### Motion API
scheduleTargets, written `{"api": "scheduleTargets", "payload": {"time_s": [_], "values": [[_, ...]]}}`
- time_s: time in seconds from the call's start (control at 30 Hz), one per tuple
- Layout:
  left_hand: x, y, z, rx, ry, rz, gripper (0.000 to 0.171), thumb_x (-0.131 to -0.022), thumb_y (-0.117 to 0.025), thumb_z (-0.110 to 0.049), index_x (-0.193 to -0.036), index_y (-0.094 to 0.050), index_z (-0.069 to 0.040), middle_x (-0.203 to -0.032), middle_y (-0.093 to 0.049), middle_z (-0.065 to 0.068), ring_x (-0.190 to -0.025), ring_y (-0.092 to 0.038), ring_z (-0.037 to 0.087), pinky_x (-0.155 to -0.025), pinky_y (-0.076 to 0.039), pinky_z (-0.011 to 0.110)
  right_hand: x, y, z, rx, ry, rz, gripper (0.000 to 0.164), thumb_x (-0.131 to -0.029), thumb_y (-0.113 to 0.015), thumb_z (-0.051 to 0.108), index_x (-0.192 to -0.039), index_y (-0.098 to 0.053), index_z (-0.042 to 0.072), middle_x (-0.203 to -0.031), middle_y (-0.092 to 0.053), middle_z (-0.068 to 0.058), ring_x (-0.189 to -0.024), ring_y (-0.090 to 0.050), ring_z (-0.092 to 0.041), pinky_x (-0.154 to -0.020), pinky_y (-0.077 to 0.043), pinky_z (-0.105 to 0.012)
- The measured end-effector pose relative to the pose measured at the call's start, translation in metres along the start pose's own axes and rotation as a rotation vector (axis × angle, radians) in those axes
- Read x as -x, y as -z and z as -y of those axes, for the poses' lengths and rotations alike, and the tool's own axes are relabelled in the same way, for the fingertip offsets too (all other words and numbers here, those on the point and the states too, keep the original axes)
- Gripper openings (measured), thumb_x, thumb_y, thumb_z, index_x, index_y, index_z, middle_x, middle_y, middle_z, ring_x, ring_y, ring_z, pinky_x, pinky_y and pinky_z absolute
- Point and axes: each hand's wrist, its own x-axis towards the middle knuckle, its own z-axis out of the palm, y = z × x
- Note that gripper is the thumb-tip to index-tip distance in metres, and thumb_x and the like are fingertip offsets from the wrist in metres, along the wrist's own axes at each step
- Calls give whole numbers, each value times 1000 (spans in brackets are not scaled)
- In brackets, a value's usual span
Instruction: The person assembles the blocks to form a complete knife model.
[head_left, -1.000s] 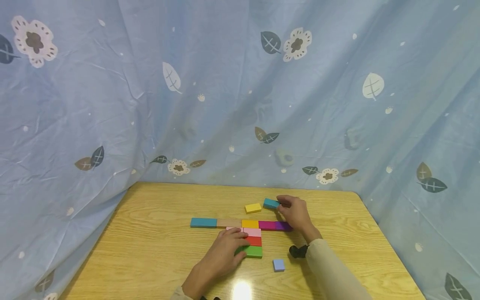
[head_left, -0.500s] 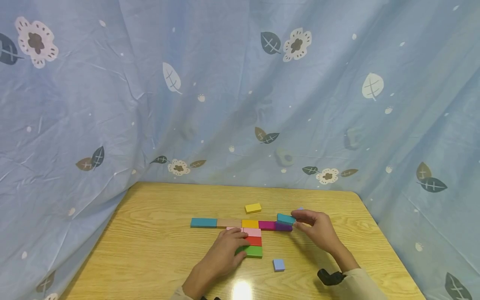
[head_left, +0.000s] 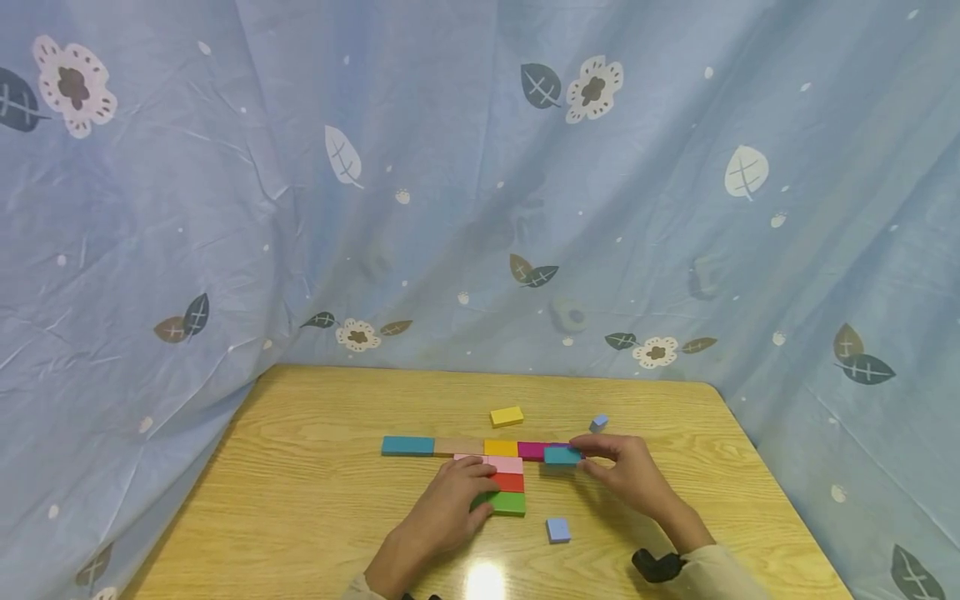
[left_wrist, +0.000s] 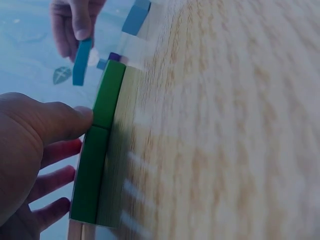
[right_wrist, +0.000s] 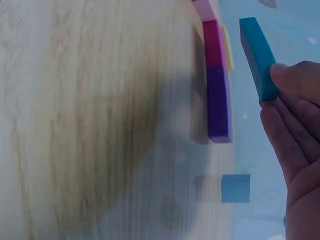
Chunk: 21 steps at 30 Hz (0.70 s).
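Note:
My right hand [head_left: 628,477] pinches a teal block [head_left: 561,456] by one end, between thumb and fingers. The block is held up over the right end of a row, overlapping the purple block [right_wrist: 218,102] in the head view. That row also has magenta [head_left: 532,451], orange [head_left: 501,448], tan [head_left: 458,447] and teal pieces. Below its middle lie pink [head_left: 505,465], red [head_left: 508,482] and green [head_left: 508,503] blocks. My left hand [head_left: 447,504] rests on these with fingers spread, partly hiding them. In the left wrist view its thumb touches the green blocks [left_wrist: 109,95].
A yellow block [head_left: 507,417] lies behind the row. One small light-blue block [head_left: 598,423] stands behind its right end, another light-blue block [head_left: 557,530] nearer the front. A patterned curtain [head_left: 480,208] hangs behind the wooden table [head_left: 300,517].
The right hand has lifted the teal block off the back of the table and carried it right, then forward over the purple block. The left hand has stayed put.

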Motion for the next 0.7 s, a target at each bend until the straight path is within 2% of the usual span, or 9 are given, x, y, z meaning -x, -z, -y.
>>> {"api": "scheduleTargets", "payload": {"time_s": [0.1,0.23,0.37,0.7], "values": [[0,1,0,2,6,7,27,-102,-78,-25,-128,-82,-20,-146,-72,-1,-147,-58,27,-127,-44,54,-3,-5,0,11,38,26,31,-95,-83,1,-124,-82,10,-121,-83,-4,-113,-79,-21,-97,-67,-42],[1,2,-1,5,14,12,27,-102,-78,-25,-128,-82,-20,-147,-72,-1,-148,-58,27,-128,-44,54,-6,-13,-1,11,74,39,30,-93,-83,-2,-123,-82,4,-120,-83,-8,-106,-79,-16,-95,-68,-42],[1,2,-2,11,15,8,27,-102,-78,-24,-128,-82,-19,-146,-72,0,-147,-58,28,-128,-44,54,-8,-19,-2,24,111,37,30,-92,-82,-5,-121,-82,0,-117,-83,-13,-101,-81,-18,-91,-69,-43],[1,2,-1,8,12,10,26,-102,-77,-24,-128,-82,-19,-147,-72,0,-147,-58,28,-127,-45,54,-10,-27,4,110,112,33,32,-92,-83,-2,-123,-83,7,-120,-83,-8,-104,-81,-20,-85,-69,-33]]}}
